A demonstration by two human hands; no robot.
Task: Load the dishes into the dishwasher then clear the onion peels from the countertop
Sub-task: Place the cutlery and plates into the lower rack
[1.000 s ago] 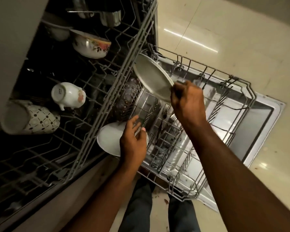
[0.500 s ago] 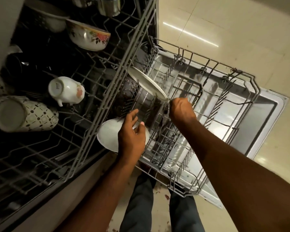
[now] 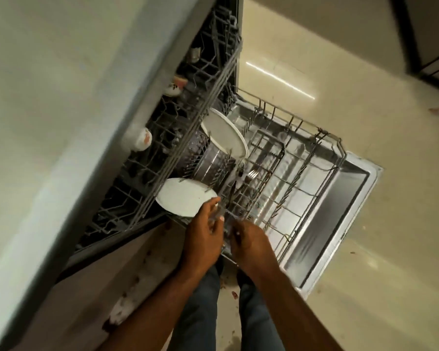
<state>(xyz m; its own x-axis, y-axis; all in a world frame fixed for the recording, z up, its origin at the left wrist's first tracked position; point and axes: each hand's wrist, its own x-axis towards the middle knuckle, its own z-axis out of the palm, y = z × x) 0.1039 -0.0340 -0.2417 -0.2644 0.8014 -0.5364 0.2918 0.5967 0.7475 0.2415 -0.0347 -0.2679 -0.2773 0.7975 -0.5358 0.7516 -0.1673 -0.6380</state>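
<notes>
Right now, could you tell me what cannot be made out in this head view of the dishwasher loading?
- Upper rack: the countertop edge covers most of it; the cups there are blurred.
- Left hand and right hand: motion blur hides whether they grip the lower rack or anything else.
- Near plate: the upper rack's rail overlaps its left edge.
- Cutlery: too small to count.

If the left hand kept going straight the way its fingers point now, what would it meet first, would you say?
Most likely the near plate: the left hand points up and slightly away, its fingertips already at the plate's rim by the lower rack. Motion blur hides whether they touch.
</notes>
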